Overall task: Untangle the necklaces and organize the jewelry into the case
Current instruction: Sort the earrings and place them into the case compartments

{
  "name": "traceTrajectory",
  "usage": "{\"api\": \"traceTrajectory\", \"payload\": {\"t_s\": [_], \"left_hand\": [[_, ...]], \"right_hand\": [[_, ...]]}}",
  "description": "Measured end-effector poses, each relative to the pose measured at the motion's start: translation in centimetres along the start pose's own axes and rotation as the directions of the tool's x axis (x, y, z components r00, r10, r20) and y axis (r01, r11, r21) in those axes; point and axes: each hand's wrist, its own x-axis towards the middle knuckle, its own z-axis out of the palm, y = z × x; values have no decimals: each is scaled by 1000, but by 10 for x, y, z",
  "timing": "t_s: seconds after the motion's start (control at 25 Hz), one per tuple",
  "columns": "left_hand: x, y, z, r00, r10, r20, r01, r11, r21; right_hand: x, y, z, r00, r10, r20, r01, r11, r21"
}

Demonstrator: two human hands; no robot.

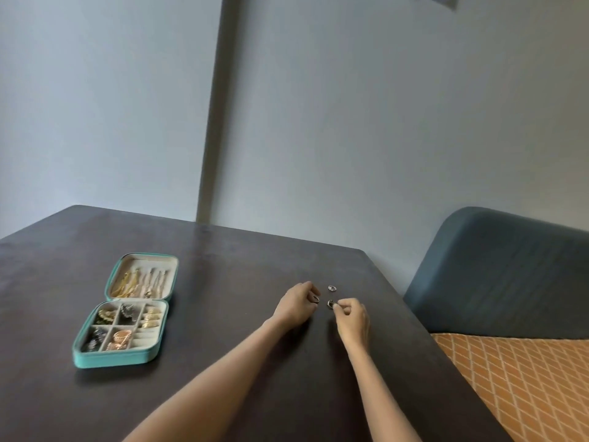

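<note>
A teal jewelry case (112, 359) lies open on the left of the dark table (223, 282). Necklaces hang in its lid (140, 283), and its tray compartments hold earrings, rings and a rose-gold piece. Far to its right, my left hand (296, 306) rests on the table with curled fingers holding a small dark ring (315, 299). My right hand (350, 317) pinches another silver ring (330, 304) just off the tabletop. A third silver ring (332, 288) lies loose on the table just beyond both hands.
The table's right edge runs close to my right hand. Beyond it stands a blue-grey chair back (497, 272) with an orange patterned cushion (526, 384). A grey wall rises behind the table.
</note>
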Motion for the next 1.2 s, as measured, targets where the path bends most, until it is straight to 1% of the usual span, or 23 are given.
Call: {"api": "traceTrajectory", "payload": {"t_s": [0.04, 0.12, 0.24, 0.32, 0.36, 0.4, 0.48, 0.52, 0.64, 0.72, 0.76, 0.8, 0.88, 0.96, 1.0, 1.08, 1.2], "left_hand": [[3, -2, 5, 1000, -3, -22, 3, 1000, -15], [8, -5, 8, 999, -15, -51, 13, 999, -40], [12, -7, 4, 999, -25, -29, 23, 997, -72], [12, -6, 0, 999, -43, -4, 43, 995, -89], [11, -5, -2, 999, -45, 1, 45, 994, -98], [9, -5, -4, 999, -35, -1, 35, 993, -112], [3, -5, -11, 1000, 13, -11, -15, 985, -171], [0, -5, -15, 999, 40, -12, -42, 979, -202], [-14, -6, -37, 992, 110, -57, -121, 963, -239], [-26, -7, -59, 990, 111, -90, -130, 962, -239], [-33, -9, -71, 989, 104, -101, -125, 966, -225], [-38, -10, -84, 989, 96, -109, -117, 972, -204], [-46, -14, -108, 989, 86, -119, -102, 984, -144], [-55, -19, -132, 986, 104, -131, -109, 993, -36], [-60, -21, -143, 983, 119, -138, -117, 993, 18], [-70, -26, -165, 985, 113, -129, -103, 991, 84], [-83, -38, -196, 997, 70, -39, -65, 990, 122]], "right_hand": [[5, -1, 3, 1000, -4, 17, 5, 999, -35], [10, -6, 9, 1000, -2, 4, 2, 996, -84], [13, -8, 16, 999, -30, 10, 31, 985, -169], [12, -7, 15, 999, -20, 27, 24, 989, -146], [11, -7, 14, 999, -21, 44, 23, 998, -61], [8, -9, 12, 996, -24, 84, 17, 997, 82], [-1, -18, 8, 974, -44, 222, -44, 924, 379], [-6, -24, 6, 955, -44, 294, -105, 874, 474], [-21, -43, 7, 895, -50, 444, -265, 739, 619], [-34, -58, 13, 866, -70, 496, -322, 681, 658], [-41, -66, 15, 863, -88, 498, -313, 680, 663], [-47, -73, 18, 871, -115, 478, -265, 708, 654], [-57, -83, 22, 896, -206, 393, -88, 787, 611], [-66, -96, 24, 901, -294, 320, 58, 811, 582], [-71, -105, 25, 890, -329, 316, 106, 823, 558], [-82, -121, 31, 860, -381, 341, 179, 850, 496], [-100, -141, 44, 849, -402, 344, 219, 859, 463]]}}
